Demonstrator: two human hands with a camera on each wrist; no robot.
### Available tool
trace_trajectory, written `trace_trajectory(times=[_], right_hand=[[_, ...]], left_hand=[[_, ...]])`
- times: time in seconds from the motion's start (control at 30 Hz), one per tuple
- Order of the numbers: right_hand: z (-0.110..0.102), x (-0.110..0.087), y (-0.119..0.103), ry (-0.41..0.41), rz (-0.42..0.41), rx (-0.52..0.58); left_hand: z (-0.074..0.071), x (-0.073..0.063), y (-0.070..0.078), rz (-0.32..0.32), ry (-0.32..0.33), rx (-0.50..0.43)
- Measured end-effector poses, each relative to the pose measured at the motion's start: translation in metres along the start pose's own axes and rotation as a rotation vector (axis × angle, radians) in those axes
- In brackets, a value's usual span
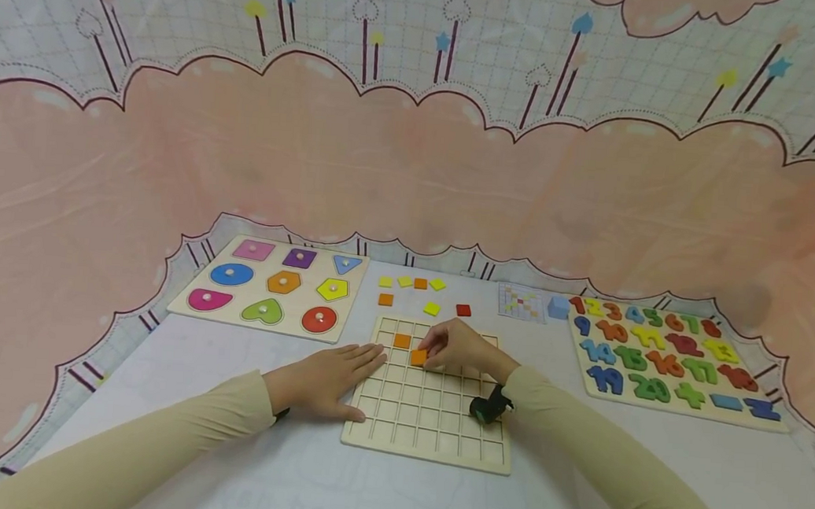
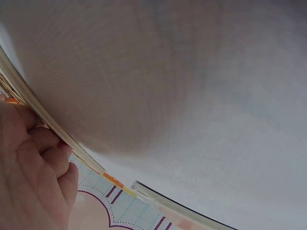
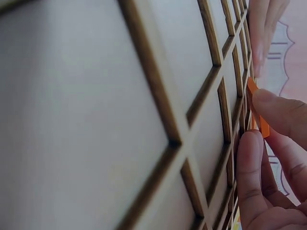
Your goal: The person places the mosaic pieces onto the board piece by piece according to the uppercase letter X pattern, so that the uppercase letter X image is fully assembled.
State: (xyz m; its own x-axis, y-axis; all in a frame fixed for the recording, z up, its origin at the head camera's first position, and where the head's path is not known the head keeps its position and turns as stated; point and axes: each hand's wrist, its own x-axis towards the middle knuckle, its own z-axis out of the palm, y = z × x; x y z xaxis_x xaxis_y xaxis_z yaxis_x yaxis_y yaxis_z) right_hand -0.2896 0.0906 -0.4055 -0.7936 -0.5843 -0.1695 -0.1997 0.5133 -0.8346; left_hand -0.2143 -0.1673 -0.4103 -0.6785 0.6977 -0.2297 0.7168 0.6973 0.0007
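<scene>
A wooden grid board (image 1: pixel 410 416) lies in the middle of the table. One orange square tile (image 1: pixel 402 341) sits in a cell near its far edge. My right hand (image 1: pixel 459 345) pinches another orange square tile (image 1: pixel 419 358) between thumb and fingers, over a cell just nearer and to the right. In the right wrist view that held tile (image 3: pixel 259 112) is tilted against the grid's ridges. My left hand (image 1: pixel 328 377) lies flat with its fingers straight, touching the board's left edge. The left wrist view shows the left palm (image 2: pixel 33 177) beside the board's edge.
Beyond the board lie several loose tiles, among them a red tile (image 1: pixel 463 310) and a yellow tile (image 1: pixel 431 309). A pattern card (image 1: pixel 521 303) and a blue cube (image 1: pixel 558 307) are farther right. A shape puzzle (image 1: pixel 302 285) stands left, a number puzzle (image 1: pixel 657 335) right.
</scene>
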Motion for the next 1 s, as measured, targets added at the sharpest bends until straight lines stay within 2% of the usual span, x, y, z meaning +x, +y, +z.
trace_trajectory(times=[1.0], right_hand=[[0.0029,0.0047,0.0001,0.007,0.038,-0.054]], left_hand=[[-0.0006,0.0001,0.0015,0.007,0.002,0.022]])
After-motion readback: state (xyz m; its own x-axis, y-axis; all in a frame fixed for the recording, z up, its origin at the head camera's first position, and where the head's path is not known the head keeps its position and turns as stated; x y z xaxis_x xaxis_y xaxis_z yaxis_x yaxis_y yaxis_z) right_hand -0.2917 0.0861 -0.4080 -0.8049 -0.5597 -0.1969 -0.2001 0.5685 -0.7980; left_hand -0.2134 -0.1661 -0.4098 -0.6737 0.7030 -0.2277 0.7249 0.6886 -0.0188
